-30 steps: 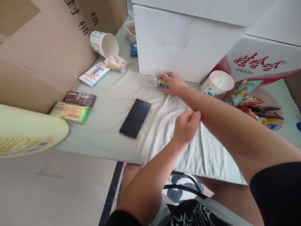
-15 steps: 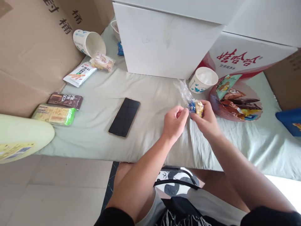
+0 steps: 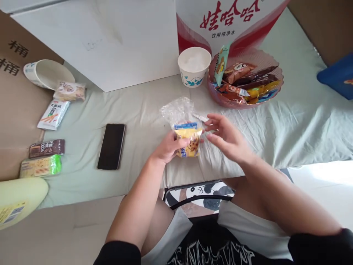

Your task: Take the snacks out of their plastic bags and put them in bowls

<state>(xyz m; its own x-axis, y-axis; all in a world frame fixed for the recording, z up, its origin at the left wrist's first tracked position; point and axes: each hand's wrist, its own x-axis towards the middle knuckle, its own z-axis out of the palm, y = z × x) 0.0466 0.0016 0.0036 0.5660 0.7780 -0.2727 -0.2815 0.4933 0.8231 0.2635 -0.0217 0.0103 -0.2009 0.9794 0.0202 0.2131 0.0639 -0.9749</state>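
Pale green wrinkled bedsheet (image 3: 289,121) covers the low bed on which everything is laid, with white and brown cartons standing along the far side. Near the middle of the view, a small yellow-and-blue snack packet inside a clear crinkled plastic bag (image 3: 185,137) is held just above the sheet. The left hand (image 3: 167,146) is closed around the lower left of the packet, thumb on its front. The right hand (image 3: 226,136) is open at the packet's 3 o'clock, fingers spread and apparently not touching it; a thin white strip is seen by its fingertips, though what it is cannot be told.

At 12 o'clock from the packet a white paper cup with blue leaf print (image 3: 194,66) stands upright, and just beside that, at 1 o'clock, a pink translucent scalloped bowl (image 3: 271,95) is filled with wrapped snacks. At 9 o'clock a black smartphone (image 3: 111,145) lies face up. Further packets and a tipped paper cup (image 3: 46,74) lie at the far left.

Handling of the bagged packet is judged to be at an early stage: it is steadied in one hand while the other is being brought to it. A pinch by the right fingers on the loose plastic top would be called for next, with the left grip kept firm.
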